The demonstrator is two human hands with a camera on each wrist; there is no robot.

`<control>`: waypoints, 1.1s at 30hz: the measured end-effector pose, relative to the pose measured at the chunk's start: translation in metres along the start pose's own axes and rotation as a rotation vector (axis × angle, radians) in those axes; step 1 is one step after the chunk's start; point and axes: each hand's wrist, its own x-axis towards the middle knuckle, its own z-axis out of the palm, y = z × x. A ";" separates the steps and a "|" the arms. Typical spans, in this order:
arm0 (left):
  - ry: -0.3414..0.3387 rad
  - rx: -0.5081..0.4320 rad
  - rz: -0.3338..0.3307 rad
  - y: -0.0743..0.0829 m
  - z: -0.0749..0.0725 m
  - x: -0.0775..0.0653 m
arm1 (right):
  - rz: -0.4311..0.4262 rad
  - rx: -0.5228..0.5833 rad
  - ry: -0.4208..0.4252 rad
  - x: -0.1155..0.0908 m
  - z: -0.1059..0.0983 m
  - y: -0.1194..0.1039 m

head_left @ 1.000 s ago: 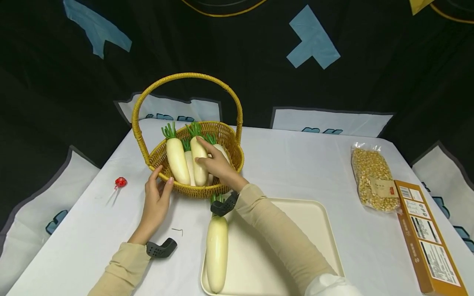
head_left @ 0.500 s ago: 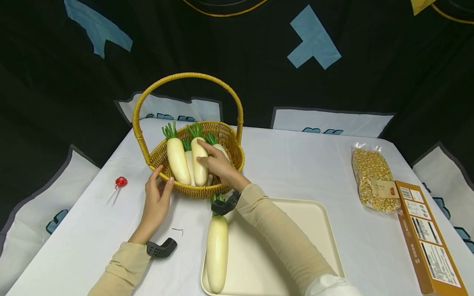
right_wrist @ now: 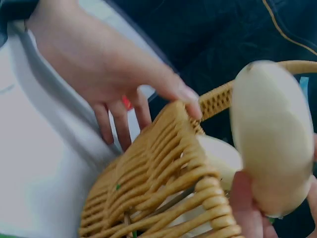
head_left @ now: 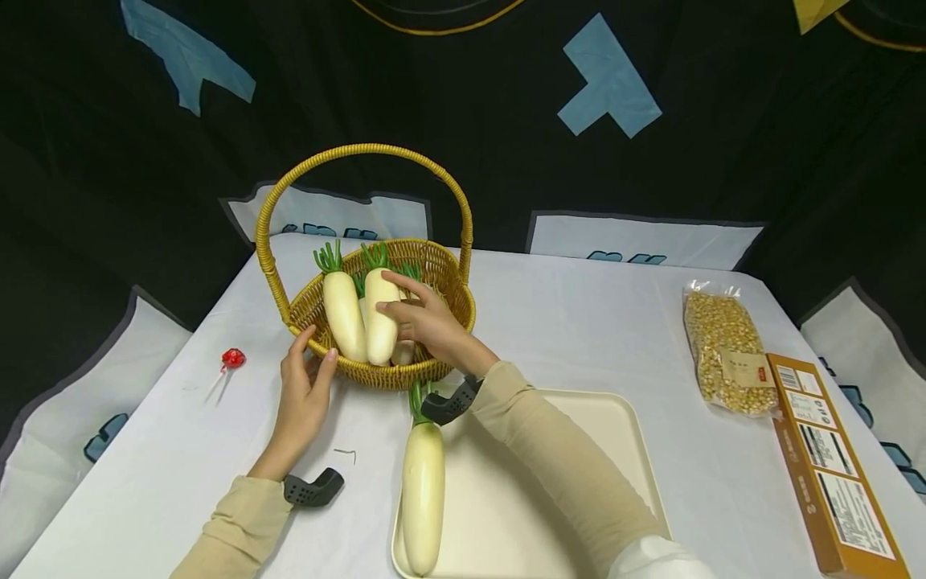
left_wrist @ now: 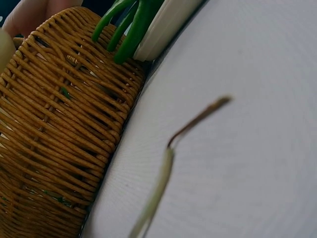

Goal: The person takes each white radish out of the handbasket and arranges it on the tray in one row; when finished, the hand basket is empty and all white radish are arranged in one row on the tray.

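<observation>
In the head view a yellow wicker basket [head_left: 405, 375] with a tall handle holds several white radishes with green tops. My right hand [head_left: 434, 326] grips one white radish [head_left: 379, 322] near its middle, thumb and fingers on its right side. In the right wrist view that radish [right_wrist: 272, 129] rises above the basket rim, with fingertips [right_wrist: 242, 198] around its lower part. My left hand [head_left: 304, 398] holds the basket's near left rim; the right wrist view shows a digit bent over the rim and other fingers along the outside. Another radish [head_left: 340, 318] leans at the basket's left.
A cream tray [head_left: 637, 474] lies in front, partly under the right arm, with one radish [head_left: 423, 498] along its left edge. A red lollipop [head_left: 233, 359] lies at left and a small bent twig [head_left: 346, 452] nearer. A corn bag [head_left: 727, 346] and brown box [head_left: 832, 466] lie at right.
The gripped radish has shifted slightly left and swung its lower end leftward, standing clearer of the radishes behind it. The right wrist has edged right. The left hand keeps its place on the rim.
</observation>
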 end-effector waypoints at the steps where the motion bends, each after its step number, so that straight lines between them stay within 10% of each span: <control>1: -0.002 0.000 0.000 0.000 0.000 0.000 | -0.003 0.031 -0.014 -0.003 -0.001 -0.001; 10: -0.003 0.001 -0.019 -0.001 0.000 -0.002 | 0.002 0.140 -0.062 -0.043 -0.012 -0.008; 33: -0.012 -0.012 -0.016 0.001 0.000 -0.001 | -0.021 -0.308 -0.097 -0.199 -0.022 0.035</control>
